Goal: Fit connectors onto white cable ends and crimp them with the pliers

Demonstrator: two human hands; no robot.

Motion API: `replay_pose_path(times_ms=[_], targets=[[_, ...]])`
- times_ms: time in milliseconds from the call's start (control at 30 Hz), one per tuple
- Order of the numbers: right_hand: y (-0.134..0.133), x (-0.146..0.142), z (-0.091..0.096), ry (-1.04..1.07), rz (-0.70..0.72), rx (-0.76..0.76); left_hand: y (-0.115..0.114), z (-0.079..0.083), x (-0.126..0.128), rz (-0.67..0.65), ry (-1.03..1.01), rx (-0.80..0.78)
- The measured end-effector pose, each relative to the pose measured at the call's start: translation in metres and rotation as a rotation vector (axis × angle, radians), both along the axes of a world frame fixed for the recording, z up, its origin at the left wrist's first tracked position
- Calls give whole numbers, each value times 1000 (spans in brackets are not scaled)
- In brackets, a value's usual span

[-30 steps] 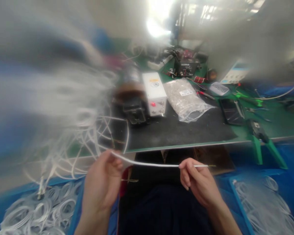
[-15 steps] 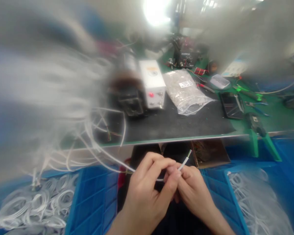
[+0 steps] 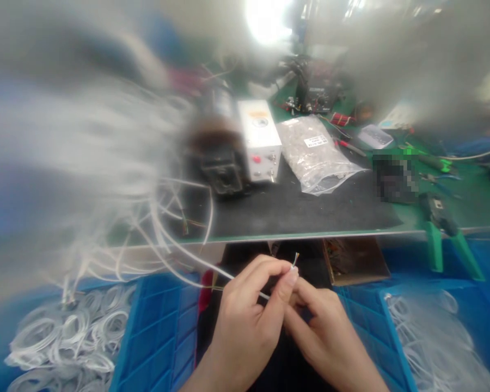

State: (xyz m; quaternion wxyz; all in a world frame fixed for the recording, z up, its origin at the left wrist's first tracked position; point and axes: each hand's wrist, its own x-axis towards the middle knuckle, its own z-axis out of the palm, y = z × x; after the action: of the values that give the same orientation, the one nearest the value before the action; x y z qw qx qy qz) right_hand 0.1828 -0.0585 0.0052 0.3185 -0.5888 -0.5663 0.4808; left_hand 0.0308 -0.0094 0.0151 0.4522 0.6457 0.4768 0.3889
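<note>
My left hand pinches a thin white cable near its stripped end, where fine coloured wires stick up at the fingertips. My right hand is closed just behind and below it, fingers touching the same cable end. Both hands are held over my lap, in front of the bench edge. The cable trails left into a bundle of white cables hanging off the bench.
A white box with a red light and a dark device stand on the black mat. A clear bag of small parts lies beside them. Green-handled pliers overhang the edge. Blue crates with coiled white cables flank my lap.
One second ago my hands were apart, stretching the cable between them. They have come together, and the cable end is now shorter above my fingers.
</note>
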Motion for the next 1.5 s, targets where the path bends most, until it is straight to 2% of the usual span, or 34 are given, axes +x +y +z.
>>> replay_pose_path(times_ms=[100,200,333,500,767,967,1100,1200,1333,1400,1500], targets=[[-1,13,4,-4,-53,35,-1,1,-8,107,-135,-204],[1,18,9,-43,-133,94,-3,3,-15,157,-299,-398],[9,11,19,-47,-198,155,-8,3,-20,171,-436,-485],[26,1,28,-23,-163,253,-14,4,-24,137,-449,-473],[45,-9,40,206,-92,217,-18,9,-27,136,-449,-433],[41,-12,35,217,-138,185,-16,7,-27,116,-484,-421],[35,-12,32,198,-132,194,-14,6,-29,139,-436,-268],[32,-13,29,220,-71,156,-12,7,-31,143,-376,-169],[31,-15,28,338,71,18,-10,11,-33,110,-392,-170],[32,-17,29,344,100,30,-10,12,-34,113,-403,-179],[31,-21,28,280,47,133,-12,14,-33,168,-376,-131]])
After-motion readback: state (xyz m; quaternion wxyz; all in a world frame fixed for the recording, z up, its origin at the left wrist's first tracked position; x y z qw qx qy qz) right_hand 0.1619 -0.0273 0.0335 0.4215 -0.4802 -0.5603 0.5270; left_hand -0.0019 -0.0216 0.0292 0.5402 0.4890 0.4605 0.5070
